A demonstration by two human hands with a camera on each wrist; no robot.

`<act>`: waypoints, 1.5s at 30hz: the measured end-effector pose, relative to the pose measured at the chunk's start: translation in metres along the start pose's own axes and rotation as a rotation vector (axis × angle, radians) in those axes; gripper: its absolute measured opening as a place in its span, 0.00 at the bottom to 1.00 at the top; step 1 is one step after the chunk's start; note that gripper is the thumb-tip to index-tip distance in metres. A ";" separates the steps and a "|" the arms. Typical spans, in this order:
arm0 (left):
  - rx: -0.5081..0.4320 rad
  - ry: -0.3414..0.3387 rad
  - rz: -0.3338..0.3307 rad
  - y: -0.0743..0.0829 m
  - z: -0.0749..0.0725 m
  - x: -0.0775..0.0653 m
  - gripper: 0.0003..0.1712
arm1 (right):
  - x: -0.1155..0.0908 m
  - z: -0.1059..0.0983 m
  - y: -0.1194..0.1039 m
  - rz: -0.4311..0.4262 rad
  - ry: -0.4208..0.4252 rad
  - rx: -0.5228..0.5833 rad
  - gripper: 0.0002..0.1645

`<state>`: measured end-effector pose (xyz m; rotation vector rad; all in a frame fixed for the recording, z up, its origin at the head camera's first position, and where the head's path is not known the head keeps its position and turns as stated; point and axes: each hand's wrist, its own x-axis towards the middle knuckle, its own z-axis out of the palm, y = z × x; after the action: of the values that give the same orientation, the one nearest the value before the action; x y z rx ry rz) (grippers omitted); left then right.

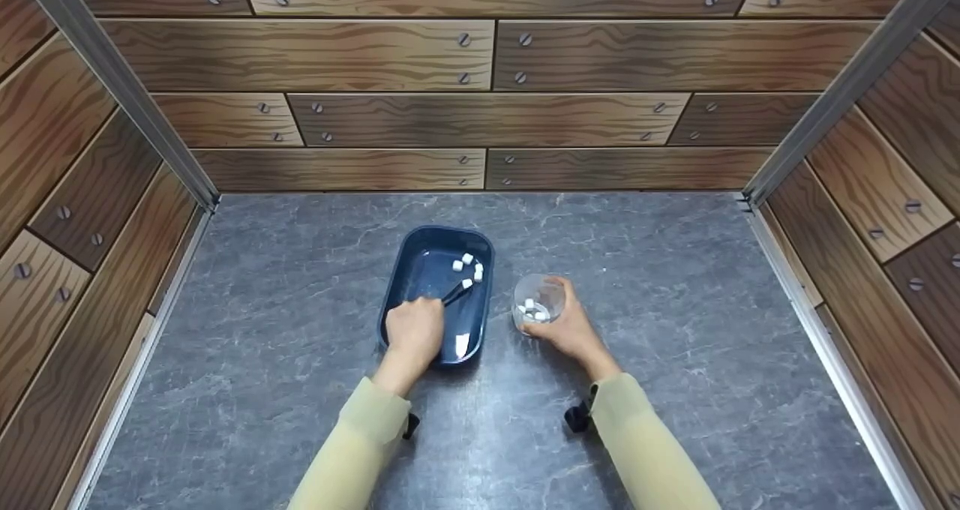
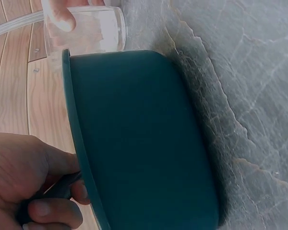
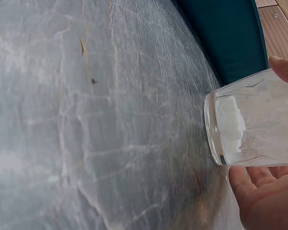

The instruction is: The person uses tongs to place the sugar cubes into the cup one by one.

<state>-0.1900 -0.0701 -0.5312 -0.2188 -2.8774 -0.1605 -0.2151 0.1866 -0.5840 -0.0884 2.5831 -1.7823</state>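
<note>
My left hand (image 1: 415,332) grips a slim black utensil (image 1: 454,294) over the dark blue rectangular dish (image 1: 420,270). At the utensil's tip is a small white cube (image 1: 467,283); whether it is pinched or scooped I cannot tell. Other white cubes (image 1: 457,265) lie in the dish's far right part. The utensil's black handle (image 2: 60,188) shows between my fingers in the left wrist view, while the dish wall hides its tip. To the right of the dish, my right hand (image 1: 570,330) holds a clear glass (image 3: 259,120) standing on the table, with a few white cubes (image 1: 531,304) at its bottom.
Beneath everything is a grey marbled tabletop (image 1: 300,292). Wood-patterned panels (image 1: 390,120) enclose it at the back and both sides, with metal strips (image 1: 832,360) along the side edges.
</note>
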 end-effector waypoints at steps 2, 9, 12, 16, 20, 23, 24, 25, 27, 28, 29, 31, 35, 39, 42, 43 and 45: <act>-0.004 0.008 -0.005 -0.001 -0.001 -0.001 0.13 | 0.000 0.000 0.000 0.001 0.001 -0.003 0.57; -0.027 0.013 -0.031 -0.006 -0.011 -0.003 0.11 | -0.001 -0.001 -0.001 0.014 0.001 -0.022 0.58; -0.047 0.013 -0.039 -0.007 -0.018 -0.004 0.10 | -0.001 -0.001 -0.001 0.015 0.000 -0.020 0.58; -0.058 0.051 -0.029 -0.006 -0.027 -0.005 0.10 | -0.001 -0.002 -0.001 0.003 -0.011 0.001 0.57; -0.063 0.115 -0.002 -0.002 -0.036 -0.008 0.10 | -0.001 -0.001 -0.001 0.000 -0.011 -0.002 0.56; -0.067 0.150 0.019 0.003 -0.042 -0.010 0.10 | -0.001 -0.001 -0.001 0.010 -0.006 -0.021 0.57; -0.067 0.158 0.026 0.004 -0.044 -0.011 0.10 | -0.001 -0.001 -0.001 0.012 -0.005 -0.025 0.57; -0.067 0.161 0.033 0.006 -0.046 -0.011 0.10 | -0.001 -0.001 -0.001 0.015 -0.005 -0.026 0.57; -0.066 0.167 0.052 0.010 -0.048 -0.013 0.11 | -0.001 -0.001 -0.002 0.018 -0.006 -0.025 0.57; -0.066 0.168 0.061 0.012 -0.050 -0.014 0.11 | -0.001 -0.001 -0.002 0.017 -0.006 -0.025 0.57; -0.066 0.172 0.069 0.014 -0.051 -0.015 0.12 | -0.001 -0.001 -0.001 0.018 -0.006 -0.027 0.57; -0.067 0.178 0.091 0.018 -0.053 -0.017 0.13 | -0.001 -0.001 -0.001 0.017 -0.008 -0.031 0.57; -0.080 0.179 0.146 0.028 -0.058 -0.023 0.14 | -0.001 -0.002 -0.002 0.024 -0.012 -0.024 0.57; -0.092 0.151 0.184 0.037 -0.061 -0.026 0.13 | -0.001 -0.001 -0.002 0.033 -0.016 -0.021 0.58; -0.095 0.145 0.197 0.042 -0.061 -0.026 0.13 | 0.000 -0.001 -0.002 0.033 -0.011 -0.034 0.59; -0.096 0.144 0.202 0.043 -0.061 -0.026 0.13 | 0.000 -0.001 -0.002 0.029 -0.011 -0.033 0.58; -0.104 0.138 0.213 0.045 -0.060 -0.026 0.13 | 0.000 -0.001 -0.001 0.018 -0.010 -0.028 0.58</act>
<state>-0.1431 -0.0372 -0.4766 -0.5105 -2.6894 -0.2734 -0.2147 0.1873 -0.5825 -0.0735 2.5932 -1.7357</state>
